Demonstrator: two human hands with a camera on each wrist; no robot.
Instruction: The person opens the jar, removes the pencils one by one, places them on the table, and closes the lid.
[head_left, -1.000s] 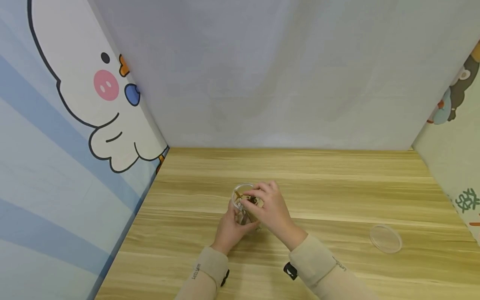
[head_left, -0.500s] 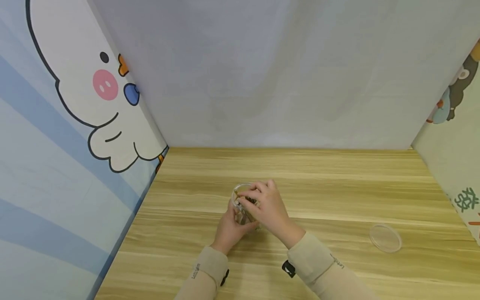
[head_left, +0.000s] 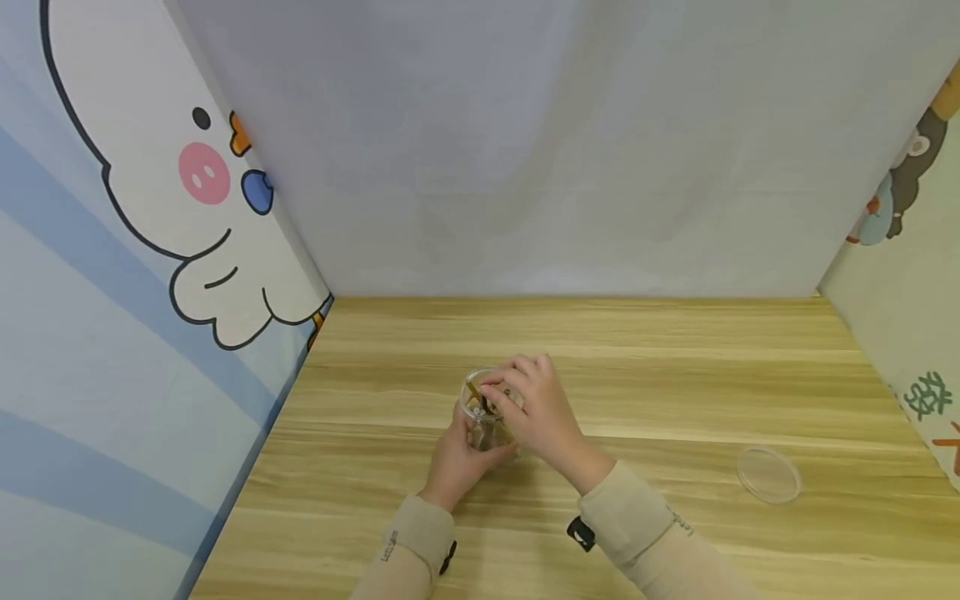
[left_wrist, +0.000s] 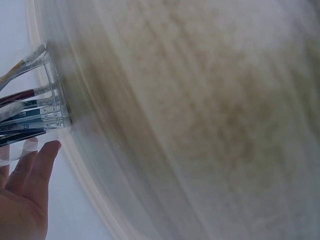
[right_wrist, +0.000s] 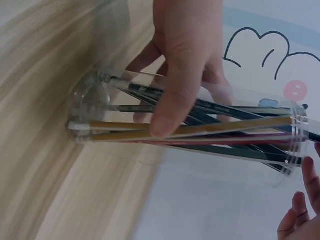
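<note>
A tall clear plastic jar (right_wrist: 87,102) with several pencils inside stands on the table, leaning slightly in the head view. My left hand (head_left: 459,458) grips its side, the thumb lying across the wall in the right wrist view. At the jar's mouth my right hand (head_left: 540,412) pinches the end of a dark pencil (right_wrist: 314,136) that sticks out past the rim. A yellow pencil (head_left: 472,389) leans against the far left of the rim. In the left wrist view, a dark pencil (left_wrist: 22,127) marked 2B shows near the jar's base.
A round clear lid (head_left: 768,475) lies on the wooden table (head_left: 645,358) to the right of the hands. A grey-white cloth wall (head_left: 562,167) rises behind the table. Printed cartoon panels flank it on the left and right.
My right fingertips have shifted slightly at the jar's mouth, and the dark pencil end now shows just below them. My left hand stays round the jar. The head view has turned a little.
</note>
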